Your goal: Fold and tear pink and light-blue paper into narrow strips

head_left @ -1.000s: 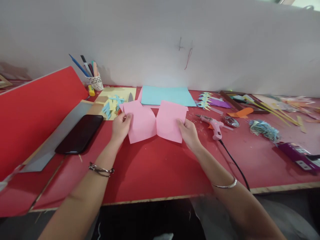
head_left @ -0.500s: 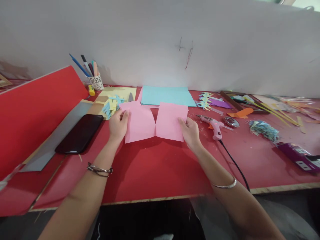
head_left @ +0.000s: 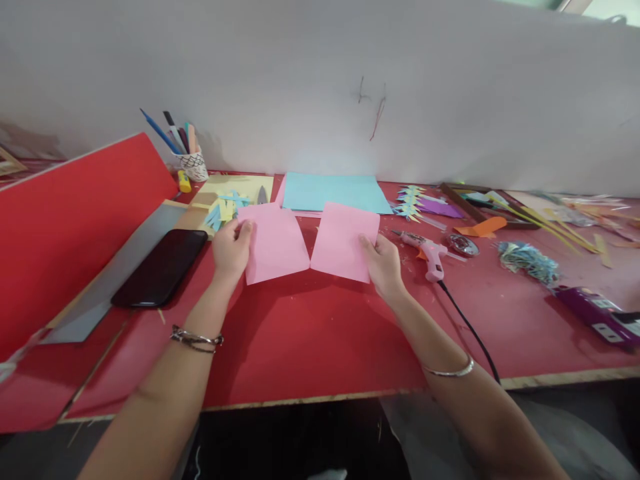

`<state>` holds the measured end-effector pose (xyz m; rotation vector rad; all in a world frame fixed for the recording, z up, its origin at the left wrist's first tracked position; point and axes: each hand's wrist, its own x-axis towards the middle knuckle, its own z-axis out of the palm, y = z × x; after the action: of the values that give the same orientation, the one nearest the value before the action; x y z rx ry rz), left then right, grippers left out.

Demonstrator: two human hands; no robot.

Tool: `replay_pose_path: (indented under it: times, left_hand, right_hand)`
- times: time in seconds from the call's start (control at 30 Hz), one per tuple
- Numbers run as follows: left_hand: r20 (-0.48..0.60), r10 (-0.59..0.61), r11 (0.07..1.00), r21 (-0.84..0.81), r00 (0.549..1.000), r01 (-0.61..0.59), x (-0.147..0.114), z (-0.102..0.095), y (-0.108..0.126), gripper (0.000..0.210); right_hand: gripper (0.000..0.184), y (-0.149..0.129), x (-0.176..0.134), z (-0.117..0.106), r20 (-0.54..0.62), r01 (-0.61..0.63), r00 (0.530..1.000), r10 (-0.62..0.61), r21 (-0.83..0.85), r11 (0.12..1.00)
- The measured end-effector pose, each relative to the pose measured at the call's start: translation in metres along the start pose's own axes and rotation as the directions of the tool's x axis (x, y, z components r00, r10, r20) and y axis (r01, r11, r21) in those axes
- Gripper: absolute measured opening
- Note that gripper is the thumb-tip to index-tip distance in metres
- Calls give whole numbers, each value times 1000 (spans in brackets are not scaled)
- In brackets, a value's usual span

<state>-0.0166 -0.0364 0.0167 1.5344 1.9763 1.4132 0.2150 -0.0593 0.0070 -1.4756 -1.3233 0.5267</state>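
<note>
My left hand (head_left: 231, 252) grips the outer edge of the left piece of pink paper (head_left: 277, 243), thumb on top. Pinched the same way at its outer edge is the right piece of pink paper (head_left: 345, 241), in my right hand (head_left: 384, 267). Both pieces are held above the red table. A V-shaped gap separates them at the far side, and their near inner corners meet; I cannot tell whether they are still joined there. Beyond them lies a light blue sheet (head_left: 335, 191) over pink paper. Yellow and blue paper strips (head_left: 226, 208) lie beside my left hand.
A black phone (head_left: 161, 268) and a red board (head_left: 80, 233) are at the left, with a pen cup (head_left: 193, 164) behind. To the right lie a pink glue gun (head_left: 424, 250) with its cord, a tape dispenser (head_left: 463, 245), a string bundle (head_left: 529, 262) and a purple power strip (head_left: 597, 313).
The gap between the two pink pieces has widened at the far side as they tilt apart. My left hand has shifted slightly left; my right hand moved slightly right.
</note>
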Motion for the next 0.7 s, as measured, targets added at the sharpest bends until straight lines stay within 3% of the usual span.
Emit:
replay_pose_path:
  times: [0.5, 0.7]
  left_hand:
    - [-23, -6, 1000, 4, 1000, 6, 1, -3, 0, 23]
    - [-11, -23, 1000, 5, 1000, 23, 2, -3, -1, 22]
  right_hand:
    - [25, 2, 0, 0, 36, 11, 999, -13, 41, 999]
    - [24, -6, -3, -1, -40, 27, 999, -24, 61, 998]
